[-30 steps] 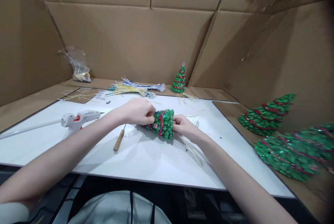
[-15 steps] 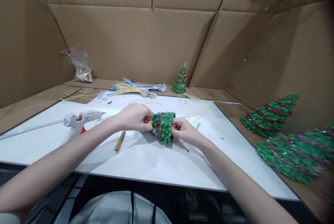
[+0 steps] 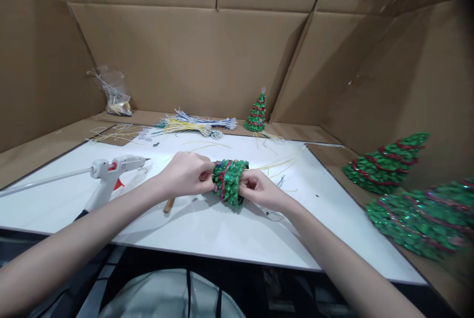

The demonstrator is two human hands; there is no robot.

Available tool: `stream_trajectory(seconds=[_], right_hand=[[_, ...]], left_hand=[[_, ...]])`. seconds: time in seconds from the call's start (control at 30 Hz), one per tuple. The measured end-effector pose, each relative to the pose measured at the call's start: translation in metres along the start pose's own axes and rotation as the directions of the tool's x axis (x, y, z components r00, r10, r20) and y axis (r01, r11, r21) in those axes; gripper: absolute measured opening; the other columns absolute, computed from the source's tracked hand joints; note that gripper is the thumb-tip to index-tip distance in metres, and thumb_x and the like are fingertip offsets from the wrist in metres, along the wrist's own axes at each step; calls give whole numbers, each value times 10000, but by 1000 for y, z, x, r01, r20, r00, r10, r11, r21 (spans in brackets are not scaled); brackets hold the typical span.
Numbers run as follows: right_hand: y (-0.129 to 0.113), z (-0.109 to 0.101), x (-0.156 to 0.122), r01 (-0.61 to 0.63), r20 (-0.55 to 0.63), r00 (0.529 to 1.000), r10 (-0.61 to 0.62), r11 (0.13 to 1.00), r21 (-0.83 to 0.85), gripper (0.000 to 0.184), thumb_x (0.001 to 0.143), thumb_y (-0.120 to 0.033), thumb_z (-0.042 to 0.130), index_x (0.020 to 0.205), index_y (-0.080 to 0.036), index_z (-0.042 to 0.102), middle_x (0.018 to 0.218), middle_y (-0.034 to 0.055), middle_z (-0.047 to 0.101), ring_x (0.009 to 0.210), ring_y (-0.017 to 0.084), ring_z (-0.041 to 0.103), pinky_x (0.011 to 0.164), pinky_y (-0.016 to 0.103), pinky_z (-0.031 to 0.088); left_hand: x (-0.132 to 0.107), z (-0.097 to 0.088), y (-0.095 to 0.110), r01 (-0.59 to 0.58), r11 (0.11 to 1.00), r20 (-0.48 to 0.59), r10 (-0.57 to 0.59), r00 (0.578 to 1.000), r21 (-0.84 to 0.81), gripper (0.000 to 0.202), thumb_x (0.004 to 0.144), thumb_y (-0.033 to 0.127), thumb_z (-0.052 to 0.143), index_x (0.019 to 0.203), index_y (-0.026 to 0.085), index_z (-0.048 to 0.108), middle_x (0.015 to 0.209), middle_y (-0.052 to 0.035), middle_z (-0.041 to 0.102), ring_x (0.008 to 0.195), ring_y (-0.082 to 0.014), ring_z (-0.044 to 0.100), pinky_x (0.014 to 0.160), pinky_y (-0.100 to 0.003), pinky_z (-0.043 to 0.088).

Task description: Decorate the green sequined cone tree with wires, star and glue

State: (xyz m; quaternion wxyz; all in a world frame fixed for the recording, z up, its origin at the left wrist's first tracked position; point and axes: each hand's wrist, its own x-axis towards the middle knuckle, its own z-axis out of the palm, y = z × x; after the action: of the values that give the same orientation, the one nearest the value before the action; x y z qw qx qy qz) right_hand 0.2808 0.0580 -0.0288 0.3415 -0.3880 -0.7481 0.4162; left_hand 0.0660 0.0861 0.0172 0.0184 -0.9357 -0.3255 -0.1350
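Observation:
A small green Christmas tree ornament (image 3: 230,187) with red garland lies on its side between my hands, just above or on the white tabletop. My left hand (image 3: 190,174) is closed around its narrow end, covering the tip. At the wide, open base, my right hand (image 3: 259,187) is closed with its fingertips at or inside the rim; whether they pinch a wire in there is hidden. Thin yellow wires (image 3: 279,164) lie on the table behind my right hand.
A white hot glue gun (image 3: 118,166) stands at the left, near a brown stick (image 3: 169,205) partly under my wrist. Bundled wires (image 3: 196,124) and a small finished tree (image 3: 256,113) are at the back. Larger trees (image 3: 387,162) stand right. Cardboard walls (image 3: 185,56) enclose the table.
My left hand has shifted slightly left and lower, turning a little, and covers more of the tree's narrow end. The right hand has moved slightly left, its fingers at the base.

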Motion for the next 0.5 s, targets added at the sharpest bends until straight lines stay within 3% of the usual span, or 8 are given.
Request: stream_trajectory(seconds=[0.27,0.5], right_hand=[[-2,7,0,21,34,999,-21,1000,-12,231,727,-220,508,550,-197,362,530,-54,281,504,81,271,460,226,222],[-7,9,0,32,36,999,-31,999,-33,244,717,-212,508,541,-203,340,519,-53,279,503,84,271,461,227,221]], left_hand=[[-10,7,3,43,999,-64,-43,997,12,141,716,212,472,589,168,514,622,9,601,581,-122,520,511,-235,258],[-14,6,6,77,997,-54,-76,996,18,137,714,203,476,593,167,529,612,2,593,551,-118,492,503,-237,242]])
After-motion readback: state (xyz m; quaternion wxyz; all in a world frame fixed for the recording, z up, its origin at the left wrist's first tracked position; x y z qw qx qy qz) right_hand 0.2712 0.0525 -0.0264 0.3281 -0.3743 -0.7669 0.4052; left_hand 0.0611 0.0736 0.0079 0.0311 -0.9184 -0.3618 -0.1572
